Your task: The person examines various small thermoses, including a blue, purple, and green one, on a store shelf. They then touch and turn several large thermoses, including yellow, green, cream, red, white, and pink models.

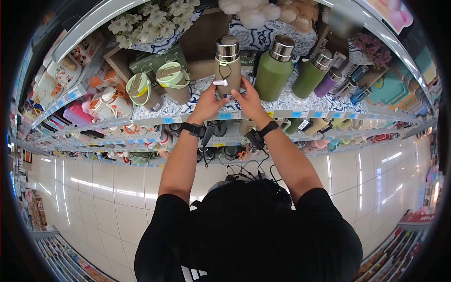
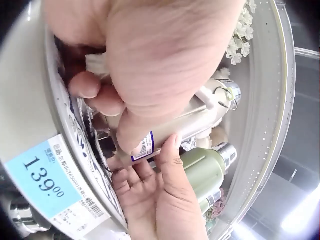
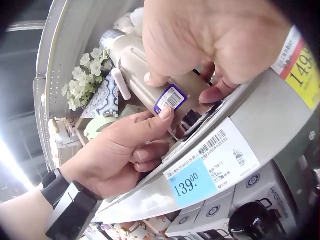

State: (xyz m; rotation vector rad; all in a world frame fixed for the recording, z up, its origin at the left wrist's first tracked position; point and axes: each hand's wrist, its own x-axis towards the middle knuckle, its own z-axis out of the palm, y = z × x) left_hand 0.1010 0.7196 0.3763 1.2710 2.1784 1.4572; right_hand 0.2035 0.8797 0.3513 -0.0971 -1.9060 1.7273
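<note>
A beige vacuum bottle (image 1: 221,68) with a silver lid stands upright at the shelf's front, held low down between both hands. My left hand (image 1: 206,105) grips its left side and my right hand (image 1: 251,102) its right, fingers curled round toward the back. Both thumbs lie on the front near the base. In the right wrist view, the left thumb tip touches a purple-edged barcode sticker (image 3: 171,98). A pale tag (image 3: 120,83) hangs from a cord near the lid. The patterned cloth (image 1: 202,89) runs under the bottle; its base is partly hidden by fingers.
Two beige cups with green lids (image 1: 172,77) stand to the left, green bottles (image 1: 274,75) to the right. White flowers (image 1: 155,21) and plush toys sit behind. Price labels line the shelf edge (image 1: 197,117). More goods fill the lower shelves; cables hang below the wrists.
</note>
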